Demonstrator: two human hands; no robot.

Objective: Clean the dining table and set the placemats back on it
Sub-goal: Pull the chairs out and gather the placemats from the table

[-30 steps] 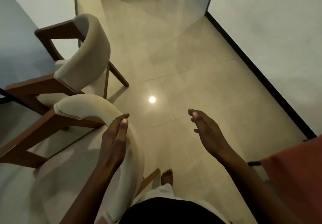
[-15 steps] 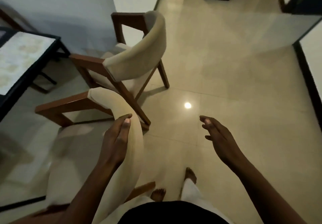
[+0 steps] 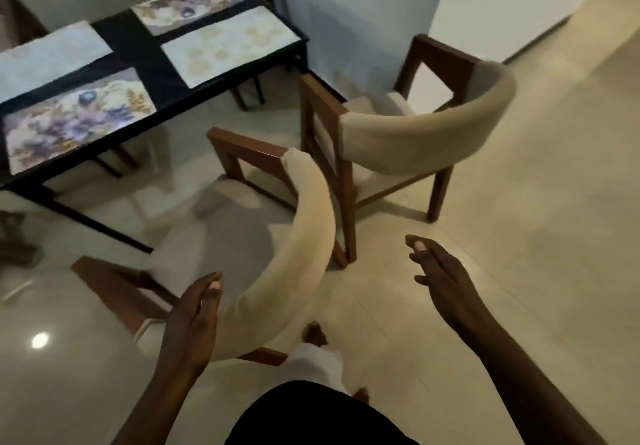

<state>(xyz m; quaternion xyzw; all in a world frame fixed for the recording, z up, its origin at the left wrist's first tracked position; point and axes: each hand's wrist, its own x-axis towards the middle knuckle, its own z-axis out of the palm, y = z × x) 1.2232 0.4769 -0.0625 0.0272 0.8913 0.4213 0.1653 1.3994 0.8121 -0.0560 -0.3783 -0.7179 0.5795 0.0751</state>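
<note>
standing behind the near chair (image 3: pixel 308 236), a person lays the left hand (image 3: pixel 192 323) against the inner face of its cream, curved backrest, fingers straight and together. the hand itself covers the contact, so how firmly it presses cannot be told. the right hand (image 3: pixel 446 282) hangs over the tiled floor (image 3: pixel 519 271), fingers loosely extended and holding nothing.

the dark dining table (image 3: pixel 138 53) stands at far left, its left end cut off by the frame. four mats lie on it. a floral placemat (image 3: pixel 79 115) is nearest, and a pale placemat (image 3: pixel 228 46) lies to its right. a second pale placemat (image 3: pixel 52 56) runs off the left edge, and a blurred second floral placemat (image 3: pixel 187 4) lies farthest.

a second chair (image 3: pixel 433 136) stands right of the table. one bare foot (image 3: pixel 313 333) shows just beyond the near backrest; the other is mostly hidden by dark clothing. a dark shape (image 3: pixel 14 236) at the left edge is too blurred to identify.
</note>
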